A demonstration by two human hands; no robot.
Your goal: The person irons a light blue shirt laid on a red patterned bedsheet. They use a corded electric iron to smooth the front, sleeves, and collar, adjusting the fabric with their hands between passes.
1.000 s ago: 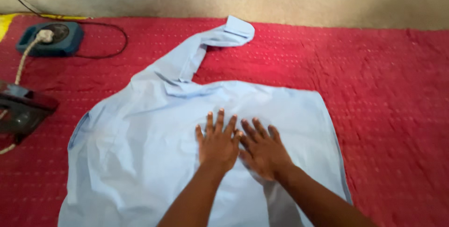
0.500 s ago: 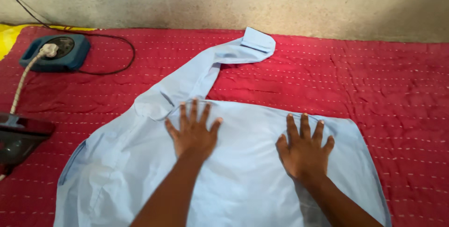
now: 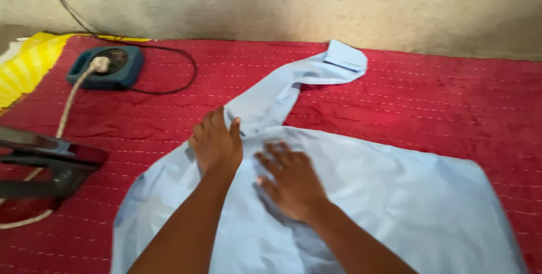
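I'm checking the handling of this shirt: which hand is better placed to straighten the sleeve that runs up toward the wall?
Probably the left hand: it rests where the long sleeve joins the light blue cotton shirt. The right hand lies flat further down the body.

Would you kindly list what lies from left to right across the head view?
Yellow cloth → dark iron → blue socket box → left hand → right hand → sleeve cuff of the light blue shirt.
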